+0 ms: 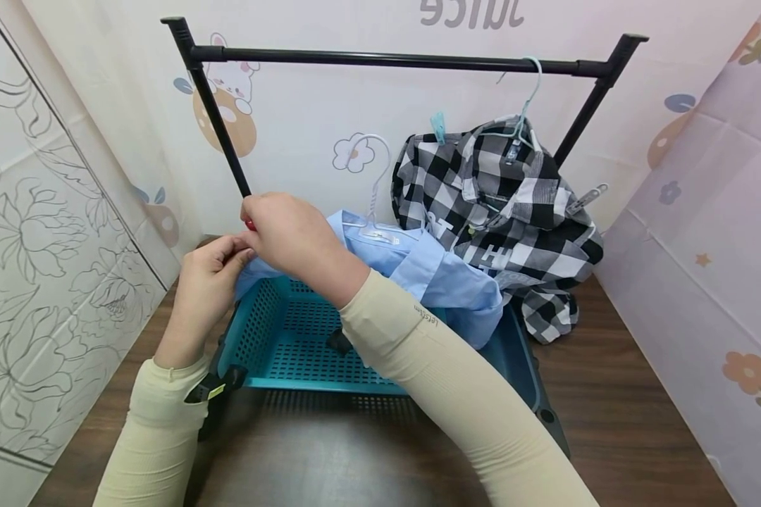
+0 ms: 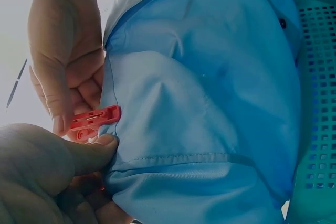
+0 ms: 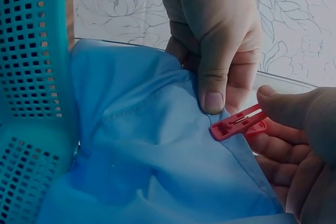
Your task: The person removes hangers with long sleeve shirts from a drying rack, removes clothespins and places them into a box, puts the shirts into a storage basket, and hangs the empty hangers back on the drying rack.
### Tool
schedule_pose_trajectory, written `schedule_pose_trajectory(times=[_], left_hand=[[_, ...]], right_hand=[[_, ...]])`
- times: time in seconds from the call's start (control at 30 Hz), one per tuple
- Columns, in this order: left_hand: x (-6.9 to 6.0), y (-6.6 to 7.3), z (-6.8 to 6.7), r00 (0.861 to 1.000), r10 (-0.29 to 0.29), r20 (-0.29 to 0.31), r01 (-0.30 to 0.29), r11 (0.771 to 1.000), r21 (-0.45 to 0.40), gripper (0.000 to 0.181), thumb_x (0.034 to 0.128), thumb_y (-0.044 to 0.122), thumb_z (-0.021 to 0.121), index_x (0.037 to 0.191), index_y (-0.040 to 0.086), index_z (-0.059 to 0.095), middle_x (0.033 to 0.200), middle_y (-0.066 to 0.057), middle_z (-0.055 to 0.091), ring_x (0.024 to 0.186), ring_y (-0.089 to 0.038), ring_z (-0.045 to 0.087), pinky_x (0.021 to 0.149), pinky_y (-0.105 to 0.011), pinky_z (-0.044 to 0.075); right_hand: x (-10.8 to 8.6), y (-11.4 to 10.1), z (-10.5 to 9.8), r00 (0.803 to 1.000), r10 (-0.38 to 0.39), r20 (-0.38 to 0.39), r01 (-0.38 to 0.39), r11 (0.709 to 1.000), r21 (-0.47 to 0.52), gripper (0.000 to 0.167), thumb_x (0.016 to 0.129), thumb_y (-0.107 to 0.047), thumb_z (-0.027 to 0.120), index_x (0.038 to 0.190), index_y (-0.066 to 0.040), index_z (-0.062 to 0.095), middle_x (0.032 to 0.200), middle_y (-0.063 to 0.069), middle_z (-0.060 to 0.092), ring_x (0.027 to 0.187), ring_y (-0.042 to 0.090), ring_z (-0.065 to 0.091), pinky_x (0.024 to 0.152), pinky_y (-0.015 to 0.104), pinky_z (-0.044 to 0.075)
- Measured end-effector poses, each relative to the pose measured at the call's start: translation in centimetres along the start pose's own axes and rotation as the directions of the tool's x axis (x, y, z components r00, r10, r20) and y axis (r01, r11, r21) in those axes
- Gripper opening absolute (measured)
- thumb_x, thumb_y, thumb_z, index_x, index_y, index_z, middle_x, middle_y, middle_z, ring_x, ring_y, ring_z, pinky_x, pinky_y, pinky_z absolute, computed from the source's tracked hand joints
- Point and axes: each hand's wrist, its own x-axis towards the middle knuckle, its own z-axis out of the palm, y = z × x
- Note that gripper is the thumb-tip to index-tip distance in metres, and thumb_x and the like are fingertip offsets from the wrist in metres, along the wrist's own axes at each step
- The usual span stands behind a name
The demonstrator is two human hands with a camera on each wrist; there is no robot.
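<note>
A light blue shirt (image 1: 418, 257) hangs over the teal basket (image 1: 330, 389), with a white hanger (image 1: 375, 190) in its collar. At the shirt's left side, my left hand (image 1: 203, 285) pinches the fabric edge between thumb and fingers. Beside it, my right hand (image 1: 294, 232) holds a red clothespin (image 3: 233, 127) by its handle end. The clothespin's tip sits over the cloth edge in the right wrist view, right next to the left thumb (image 2: 97, 153). In the head view the right hand mostly hides the pin.
A black rail (image 1: 368, 58) spans the back. From it a black-and-white checked shirt (image 1: 501, 183) hangs on a light blue hanger (image 1: 533, 91), with a blue clothespin (image 1: 439, 127) and a grey one (image 1: 588, 199) on it. The basket stands on a dark wooden table (image 1: 615, 408).
</note>
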Motion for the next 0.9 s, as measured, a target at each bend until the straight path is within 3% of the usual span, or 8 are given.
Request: schedule_pose_trajectory(times=[0.2,0.47,0.67,0.9], left_hand=[[-0.04,0.03,-0.04,1.0,0.001,-0.004,-0.001,1.0,0.004,0.021,0.1035,0.019,0.063,0.11,0.003,0.075,0.099,-0.013,0.074,0.075,-0.013,0.054,0.059,-0.015,0.04],[0.01,0.1,0.01,1.0,0.018,-0.011,-0.018,1.0,-0.012,0.019,0.1028,0.019,0.064,0.107,0.004,0.076,0.096,-0.011,0.074,0.069,-0.014,0.051,0.055,-0.019,0.036],[0.04,0.04,0.1,1.0,0.025,-0.014,-0.025,1.0,0.0,0.018,0.1025,0.019,0.065,0.107,0.005,0.076,0.09,-0.011,0.072,0.067,-0.014,0.049,0.054,-0.02,0.035],[0.05,-0.01,0.21,1.0,0.015,-0.003,-0.015,1.0,-0.016,0.019,0.1025,0.019,0.065,0.108,0.005,0.076,0.097,-0.011,0.074,0.072,-0.013,0.052,0.057,-0.017,0.038]], right_hand=[[-0.13,0.04,0.05,1.0,-0.016,-0.019,0.017,0.999,0.034,0.021,0.105,-0.03,0.058,0.116,-0.015,0.068,0.105,-0.005,0.067,0.091,0.008,0.06,0.077,0.023,0.051],[-0.48,0.61,0.64,0.988,-0.058,-0.141,0.066,0.996,0.055,0.02,0.104,-0.034,0.06,0.11,-0.017,0.068,0.101,-0.006,0.065,0.085,0.007,0.06,0.07,0.021,0.048],[-0.58,0.67,0.73,0.985,-0.075,-0.158,0.087,0.994,0.066,0.019,0.105,-0.032,0.059,0.112,-0.017,0.069,0.102,-0.006,0.066,0.087,0.006,0.061,0.072,0.021,0.049],[-0.63,0.78,0.71,0.98,-0.081,-0.182,0.101,0.989,0.106,0.019,0.104,-0.031,0.061,0.113,-0.016,0.07,0.105,-0.006,0.069,0.088,0.006,0.062,0.074,0.019,0.049]])
